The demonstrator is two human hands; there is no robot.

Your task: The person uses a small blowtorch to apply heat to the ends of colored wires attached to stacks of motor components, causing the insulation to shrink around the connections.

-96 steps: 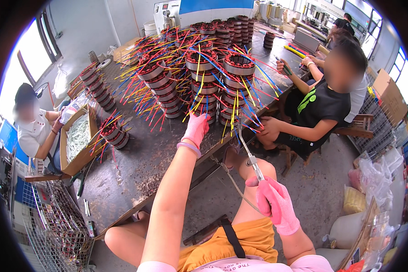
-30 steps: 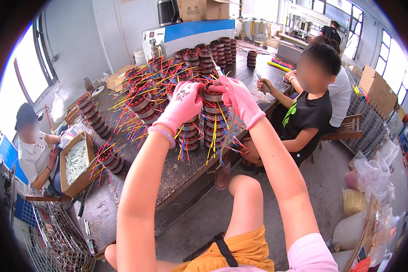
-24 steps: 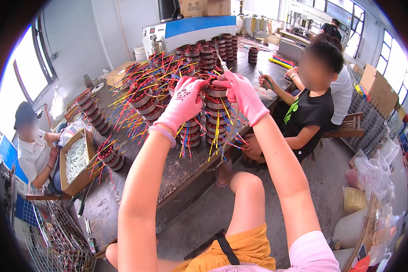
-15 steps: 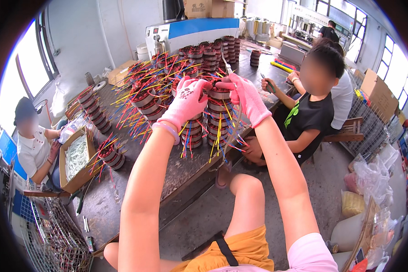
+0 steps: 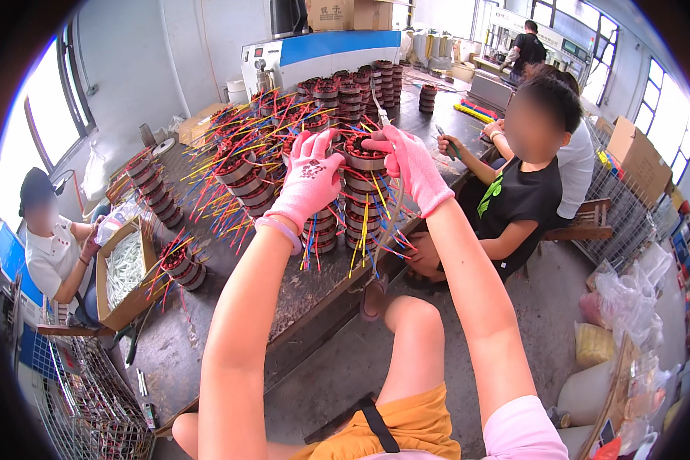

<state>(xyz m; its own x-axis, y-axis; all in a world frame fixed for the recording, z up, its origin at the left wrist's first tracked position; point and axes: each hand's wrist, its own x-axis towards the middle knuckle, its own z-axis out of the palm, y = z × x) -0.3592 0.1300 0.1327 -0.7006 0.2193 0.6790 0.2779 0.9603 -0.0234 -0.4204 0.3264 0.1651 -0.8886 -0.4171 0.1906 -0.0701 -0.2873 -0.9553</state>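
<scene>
A stack of wound motor stators [image 5: 366, 162] stands at the table's near edge, with red windings on top and yellow, blue and red leads hanging down. At its left rim is my pink-gloved left hand [image 5: 312, 178], fingers curled; whatever they pinch is hidden. Over the stack's right side, my pink-gloved right hand [image 5: 415, 167] is closed round a slim corded tool [image 5: 384, 117], possibly a soldering iron, its metal end pointing up and away. The right fingertips reach to the top stator's windings. A grey cord [image 5: 392, 222] drops below this hand.
More stator stacks [image 5: 245, 184] with splayed leads crowd the left and back. A carton of white pieces [image 5: 127, 268] sits at the left, near a seated person [image 5: 57, 245]. Close on my right, another seated person [image 5: 525, 180] holds a hand tool [image 5: 450, 143].
My left hand has drawn slightly down and left from the top stator, baring its windings. The right hand stays over the stack with the tool. A standing person at the back has shifted left.
</scene>
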